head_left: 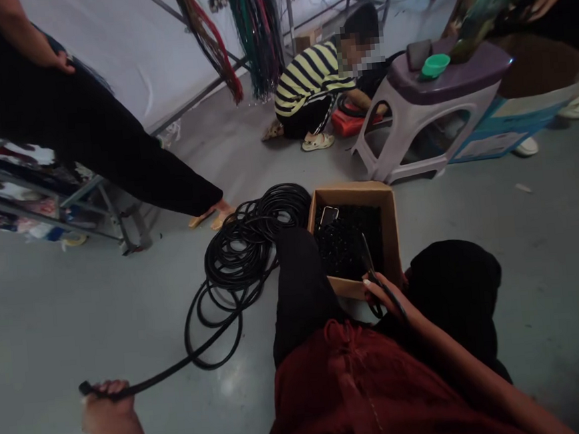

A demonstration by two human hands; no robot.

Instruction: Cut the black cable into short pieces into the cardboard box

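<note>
My left hand (106,402) is closed round the free end of a black cable (181,366) at the lower left. The cable runs across the grey floor to a large coil (251,240) in front of me. My right hand (383,293) grips black scissors (371,264) at the near rim of a cardboard box (388,199). The box holds many short black pieces and a phone (328,215). My knees in black trousers sit on either side of the box, with a red garment over my lap.
A person in black stands at the left beside a metal rack (92,192). Another person in a striped shirt crouches at the back. A purple stool (426,106) with a green bowl (435,65) stands behind the box. Bundles of coloured cables (255,32) hang at the back.
</note>
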